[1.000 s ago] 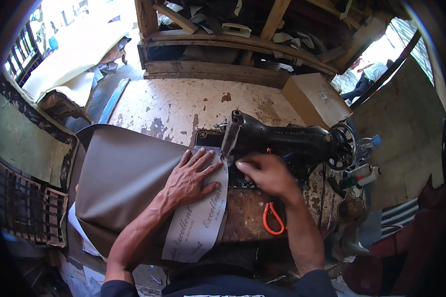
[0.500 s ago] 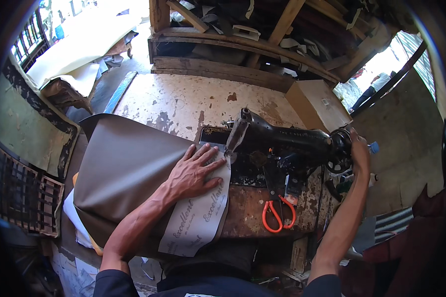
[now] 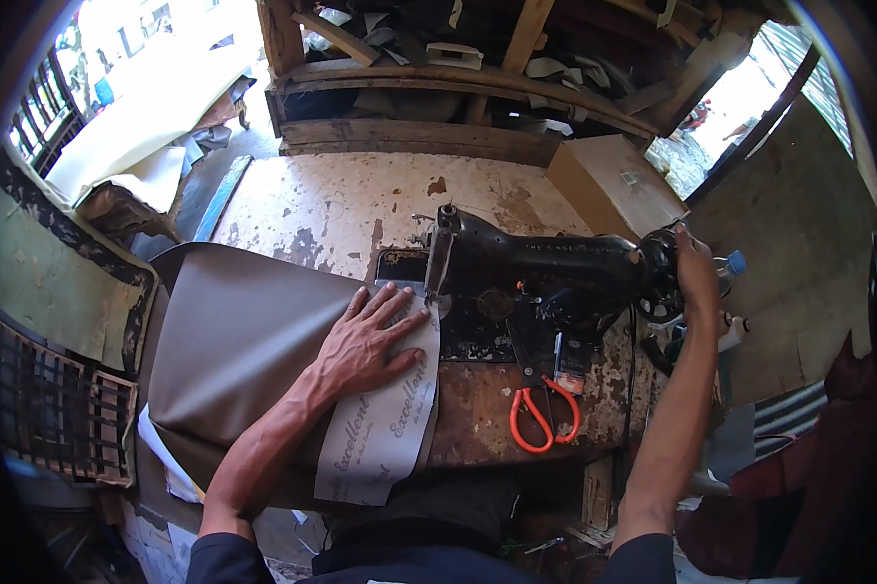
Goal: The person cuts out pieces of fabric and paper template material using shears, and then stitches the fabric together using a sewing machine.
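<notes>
My left hand point(image 3: 365, 343) lies flat with fingers spread on a sheet of brown leather-like material point(image 3: 249, 326). Under its fingers and thumb is the sheet's pale, printed backing strip point(image 3: 375, 443), which runs beside the needle area of a black sewing machine point(image 3: 546, 261). At the machine's right end, my right hand point(image 3: 696, 268) is closed around the rim of the handwheel point(image 3: 660, 282); some of its fingers are hidden behind the wheel. Orange-handled scissors point(image 3: 533, 419) rest on the worn table in front of the machine, beside a pen point(image 3: 557, 350) and a small red-and-white packet point(image 3: 570, 382).
A cardboard box point(image 3: 609, 185) stands behind the machine. Wooden shelving point(image 3: 409, 136) with scraps spans the back. A blue-capped bottle point(image 3: 732, 265) is beyond my right hand. At left are a webbed frame point(image 3: 64, 399) and pale sheets on another surface point(image 3: 146, 107).
The whole view has shifted slightly. My left hand stays on the material and my right hand on the handwheel, with little visible movement against the machine. The figure outside at right has left its earlier spot.
</notes>
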A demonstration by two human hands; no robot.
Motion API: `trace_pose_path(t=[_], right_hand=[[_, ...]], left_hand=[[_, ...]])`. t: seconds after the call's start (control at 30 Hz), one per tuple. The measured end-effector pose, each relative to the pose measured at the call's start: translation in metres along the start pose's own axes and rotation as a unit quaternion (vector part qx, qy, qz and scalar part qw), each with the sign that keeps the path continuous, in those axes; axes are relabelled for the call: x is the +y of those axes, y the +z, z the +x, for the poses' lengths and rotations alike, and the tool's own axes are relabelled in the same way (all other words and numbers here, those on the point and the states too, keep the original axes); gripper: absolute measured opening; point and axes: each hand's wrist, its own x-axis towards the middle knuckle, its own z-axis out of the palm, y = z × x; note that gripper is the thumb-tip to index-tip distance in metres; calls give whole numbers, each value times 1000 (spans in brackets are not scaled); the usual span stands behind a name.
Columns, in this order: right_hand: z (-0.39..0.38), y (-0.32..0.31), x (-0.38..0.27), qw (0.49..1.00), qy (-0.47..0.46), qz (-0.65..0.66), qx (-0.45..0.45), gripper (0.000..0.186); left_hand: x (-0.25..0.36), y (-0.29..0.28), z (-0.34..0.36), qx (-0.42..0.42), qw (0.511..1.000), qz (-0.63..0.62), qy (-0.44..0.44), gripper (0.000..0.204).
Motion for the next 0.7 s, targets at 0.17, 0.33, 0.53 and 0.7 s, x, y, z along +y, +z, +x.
trace_pose_path(t=[0.17, 0.33, 0.53, 0.7], right_hand=[[14, 5, 3, 997, 5, -59, -51, 58], [-13, 7, -18, 965, -141, -170, 139, 41], [-201, 115, -99, 952, -270, 93, -105, 16], [-195, 221, -65, 952, -254, 32, -167, 21]], left_hand=[[-1, 1, 2, 3, 1000, -19, -5, 60], [1, -3, 6, 14, 996, -82, -10, 53], [-7, 9, 1, 91, 994, -50, -34, 44], [-8, 14, 9, 98, 994, -32, 26, 43]])
